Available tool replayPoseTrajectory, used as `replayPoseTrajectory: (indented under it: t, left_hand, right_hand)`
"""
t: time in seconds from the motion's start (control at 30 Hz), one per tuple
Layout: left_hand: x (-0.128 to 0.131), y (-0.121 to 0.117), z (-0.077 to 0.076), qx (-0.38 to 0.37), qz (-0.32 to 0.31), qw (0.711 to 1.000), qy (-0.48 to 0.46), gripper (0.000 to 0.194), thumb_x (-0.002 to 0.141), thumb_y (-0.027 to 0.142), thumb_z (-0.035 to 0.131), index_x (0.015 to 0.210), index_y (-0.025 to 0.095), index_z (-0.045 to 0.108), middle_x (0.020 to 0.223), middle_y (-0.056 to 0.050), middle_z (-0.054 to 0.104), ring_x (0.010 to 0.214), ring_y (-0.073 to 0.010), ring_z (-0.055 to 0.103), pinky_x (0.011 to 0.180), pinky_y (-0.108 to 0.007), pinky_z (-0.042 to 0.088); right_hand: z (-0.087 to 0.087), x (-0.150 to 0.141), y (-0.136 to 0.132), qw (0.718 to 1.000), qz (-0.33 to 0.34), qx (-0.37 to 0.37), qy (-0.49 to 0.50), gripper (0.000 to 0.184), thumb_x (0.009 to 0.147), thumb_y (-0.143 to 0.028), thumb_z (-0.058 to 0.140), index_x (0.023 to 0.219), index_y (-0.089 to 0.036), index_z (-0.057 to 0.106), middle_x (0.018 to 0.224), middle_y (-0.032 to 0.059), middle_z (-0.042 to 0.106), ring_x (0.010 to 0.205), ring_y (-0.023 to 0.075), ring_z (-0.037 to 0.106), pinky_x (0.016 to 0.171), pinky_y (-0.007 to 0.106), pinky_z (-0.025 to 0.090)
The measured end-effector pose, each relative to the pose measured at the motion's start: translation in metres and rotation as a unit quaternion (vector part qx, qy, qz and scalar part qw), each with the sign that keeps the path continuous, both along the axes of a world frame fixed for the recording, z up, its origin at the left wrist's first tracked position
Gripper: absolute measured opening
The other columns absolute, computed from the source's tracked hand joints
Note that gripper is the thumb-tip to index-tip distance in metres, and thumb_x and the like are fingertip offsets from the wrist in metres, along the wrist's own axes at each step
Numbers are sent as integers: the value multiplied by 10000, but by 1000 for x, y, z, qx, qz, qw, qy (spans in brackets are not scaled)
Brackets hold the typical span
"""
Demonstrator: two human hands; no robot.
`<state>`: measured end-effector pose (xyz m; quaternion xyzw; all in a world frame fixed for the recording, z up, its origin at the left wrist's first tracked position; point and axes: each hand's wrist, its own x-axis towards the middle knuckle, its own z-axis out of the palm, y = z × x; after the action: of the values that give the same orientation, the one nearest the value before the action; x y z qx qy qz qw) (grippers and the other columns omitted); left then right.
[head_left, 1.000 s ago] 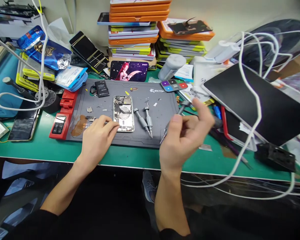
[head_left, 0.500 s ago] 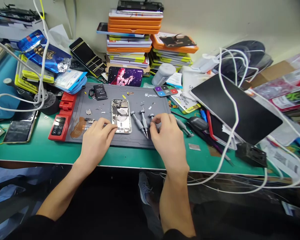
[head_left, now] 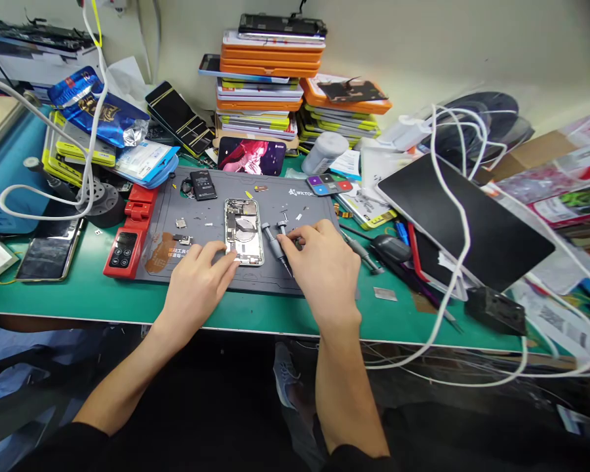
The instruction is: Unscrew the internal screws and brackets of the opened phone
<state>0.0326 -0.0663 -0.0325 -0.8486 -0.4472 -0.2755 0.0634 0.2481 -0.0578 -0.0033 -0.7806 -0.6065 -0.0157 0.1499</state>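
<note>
An opened phone (head_left: 248,246) lies face up on the dark grey work mat (head_left: 206,275), its inner parts and round coil bare. The fingertips of my left hand (head_left: 194,282) are at its lower left edge, with thumb and forefinger bent close around that edge. My right hand (head_left: 322,269) is closed at the phone's right, its thumb and forefinger pinching a grey screwdriver (head_left: 282,227). Another grey screwdriver (head_left: 273,242) slants just left of those fingers. What lies under my right palm is mostly hidden.
A black battery (head_left: 203,185) and small parts (head_left: 183,240) lie on the mat. A red device with buttons (head_left: 122,249) stands left. Behind are a playing phone (head_left: 250,156) and stacked boxes (head_left: 260,85). A white cable (head_left: 455,262) loops across the right side.
My right hand has shifted left, from the rightmost screwdriver onto the middle one. My left fingers have spread slightly at the phone's edge. The whole view has shifted a little.
</note>
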Motion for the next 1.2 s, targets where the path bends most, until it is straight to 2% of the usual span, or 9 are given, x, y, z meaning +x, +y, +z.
replayPoseTrajectory:
  t: [0.17,0.27,0.37,0.43,0.53,0.67,0.87,1.0,1.2]
  left_hand:
    - [1,-1,1,2,-9,1000,21,225,1071,277,554,1202,188,713,1275,-81,710,942,-214,622,840,-361,543]
    - [0,-1,1,-9,-16,999,36,226,1071,289,557,1220,176,684,1337,-90,689,961,-223,615,853,-374,539]
    - [0,-1,1,-21,-14,999,44,225,1069,290,559,1234,177,662,1347,-82,679,968,-230,602,850,-374,532]
    - [0,0,1,-28,-10,999,45,223,1069,289,559,1240,180,652,1348,-79,673,981,-233,597,852,-370,528]
    - [1,1,2,-38,-10,999,37,214,1067,287,565,1235,181,643,1326,-75,676,987,-233,597,865,-369,524]
    - [0,3,1,-54,-15,998,8,204,1054,295,592,1214,176,634,1285,-70,677,1021,-232,605,904,-366,523]
    - [-3,2,1,-89,-18,995,-30,195,1046,301,610,1203,187,630,1298,-76,663,1070,-237,616,940,-376,522]
    - [-3,1,0,-108,-19,993,-38,202,1063,301,573,1232,202,624,1325,-86,653,1121,-250,613,968,-397,521]
    - [-3,0,1,-108,-19,993,-41,202,1068,297,563,1237,201,616,1331,-86,648,1123,-252,612,975,-400,517]
  right_hand:
    - [-2,-1,2,998,-22,13,50,260,954,-425,625,904,-196,740,1038,69,672,708,152,534,605,308,228]
    - [-1,0,1,996,-26,30,81,232,950,-421,613,906,-206,691,1030,57,682,676,141,530,623,311,281]
    - [2,1,-2,983,-44,88,152,172,944,-392,605,925,-223,632,903,28,699,649,148,551,661,328,361]
    - [2,0,-5,959,-40,161,231,150,944,-382,592,952,-232,598,836,15,706,628,152,571,674,337,424]
    - [1,-6,-10,903,10,244,354,184,971,-416,555,1028,-240,550,894,35,740,597,143,594,609,324,483]
    - [0,-24,-16,854,62,247,453,225,997,-450,524,1114,-261,485,959,46,739,551,129,605,507,309,509]
    - [-12,-49,-17,868,138,214,426,391,1066,-364,411,1444,-309,328,1121,84,730,722,167,722,678,383,653]
    - [-26,-52,-16,898,162,232,338,403,1078,-361,399,1472,-318,328,1266,128,686,957,219,765,796,443,677]
    - [-31,-51,-17,900,187,233,318,430,1080,-311,399,1500,-334,306,1297,114,690,968,208,769,789,423,687]
